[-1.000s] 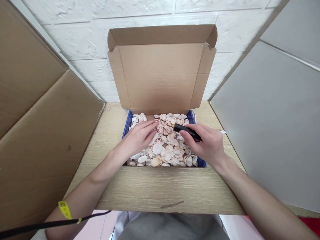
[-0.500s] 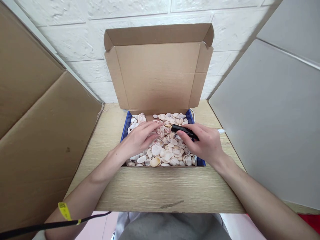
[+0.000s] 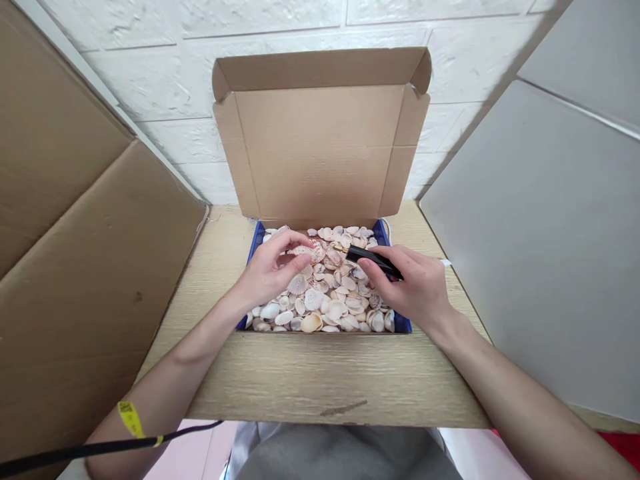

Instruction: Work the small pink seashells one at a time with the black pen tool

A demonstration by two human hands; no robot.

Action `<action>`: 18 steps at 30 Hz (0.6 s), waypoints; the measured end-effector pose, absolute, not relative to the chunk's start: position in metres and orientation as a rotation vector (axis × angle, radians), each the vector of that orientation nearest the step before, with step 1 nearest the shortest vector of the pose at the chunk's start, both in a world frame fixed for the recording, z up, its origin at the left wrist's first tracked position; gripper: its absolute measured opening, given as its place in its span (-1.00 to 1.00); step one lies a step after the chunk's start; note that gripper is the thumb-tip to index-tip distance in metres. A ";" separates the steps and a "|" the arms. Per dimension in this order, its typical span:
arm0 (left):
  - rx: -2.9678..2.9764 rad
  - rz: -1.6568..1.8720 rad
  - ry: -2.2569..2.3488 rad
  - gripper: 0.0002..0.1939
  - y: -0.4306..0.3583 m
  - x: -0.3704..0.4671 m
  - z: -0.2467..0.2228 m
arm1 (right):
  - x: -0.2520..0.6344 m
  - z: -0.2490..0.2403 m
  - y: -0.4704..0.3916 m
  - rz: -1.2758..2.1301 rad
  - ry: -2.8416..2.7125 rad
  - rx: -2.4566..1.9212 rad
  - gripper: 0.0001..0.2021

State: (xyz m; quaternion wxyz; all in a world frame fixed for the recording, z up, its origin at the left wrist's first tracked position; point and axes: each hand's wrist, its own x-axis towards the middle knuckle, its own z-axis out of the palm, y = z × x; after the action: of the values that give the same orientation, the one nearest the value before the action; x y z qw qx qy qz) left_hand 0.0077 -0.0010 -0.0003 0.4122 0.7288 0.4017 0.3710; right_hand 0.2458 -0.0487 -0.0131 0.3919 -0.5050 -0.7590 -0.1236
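Note:
My right hand (image 3: pixel 417 280) is closed round a slim black mini drill (image 3: pixel 373 261) with a brass-coloured tip. The tip points left, just over the reddish-patterned seashells (image 3: pixel 331 256) in the middle of the box. My left hand (image 3: pixel 270 267) hovers at the box's left side, thumb and fingers curved and apart. Pale shells show in the gap between them; whether a fingertip touches one I cannot tell. Many white and cream seashells (image 3: pixel 345 308) fill the shallow cardboard box with blue sides (image 3: pixel 403 325).
The box's brown lid (image 3: pixel 320 153) stands up against a white brick wall (image 3: pixel 130 80). A cardboard panel (image 3: pixel 100 267) rises on the left, a grey-white panel (image 3: pixel 545 233) on the right. A black cable with a yellow tag (image 3: pixel 131 420) crosses my left forearm. The wooden table (image 3: pixel 320 373) lies in front.
My left hand has drawn back left from the reddish shells, and its thumb and fingers have spread. The mini drill has shifted slightly right, its tip farther from the left fingers.

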 end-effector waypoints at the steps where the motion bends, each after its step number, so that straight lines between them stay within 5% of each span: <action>1: 1.739 0.944 1.040 -0.79 -0.001 0.008 0.001 | 0.246 -0.013 -0.049 -0.312 -1.929 -1.282 -0.80; 18: 1.761 0.919 1.050 -0.78 0.002 0.005 0.000 | 0.246 -0.013 -0.049 -0.278 -1.954 -1.314 -0.79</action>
State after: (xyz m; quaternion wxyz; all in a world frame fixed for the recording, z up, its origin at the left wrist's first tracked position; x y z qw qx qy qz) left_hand 0.0049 0.0017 0.0000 0.4326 0.7066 0.4212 0.3690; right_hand 0.2456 -0.0489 -0.0129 0.3759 -0.5136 -0.7636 -0.1085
